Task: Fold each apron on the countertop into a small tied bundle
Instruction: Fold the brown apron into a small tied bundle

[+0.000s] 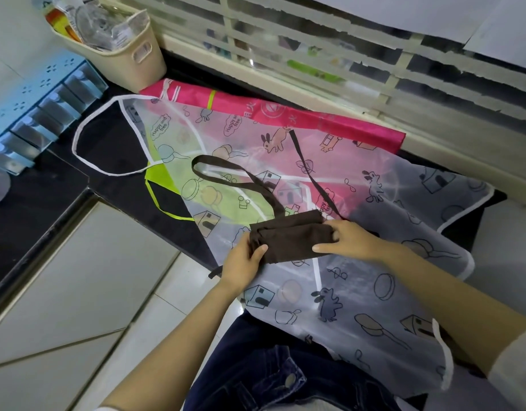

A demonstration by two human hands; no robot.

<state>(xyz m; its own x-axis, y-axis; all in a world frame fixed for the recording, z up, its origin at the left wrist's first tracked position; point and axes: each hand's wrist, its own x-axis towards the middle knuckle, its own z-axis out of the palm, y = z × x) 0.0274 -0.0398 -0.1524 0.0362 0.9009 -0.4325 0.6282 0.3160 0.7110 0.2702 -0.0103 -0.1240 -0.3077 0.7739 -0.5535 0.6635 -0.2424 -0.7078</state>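
As I read it, step in hand: closing the brown apron into a short bundle before a strap goes round it.
Brown apron: folded to a narrow slab, lying on the printed translucent apron spread over the dark surface.
Left hand: clamped on the slab's left end, thumb on top, fingers underneath.
Right hand: closed on the right end, one finger stretched along the near edge.
Neck loop: trails free, up and to the left. I'd lay it along the slab so it gets folded inside.
Long strap: runs off toward the pink apron. I'd keep it outside the fold, since it looks like my tie.
Short strap end: pokes out by my left wrist, partly hidden.
Method: bring one end over the other while pressing down, edges flush, and never let go of both ends together.
Risk: the translucent sheet looks slick and may drag along.
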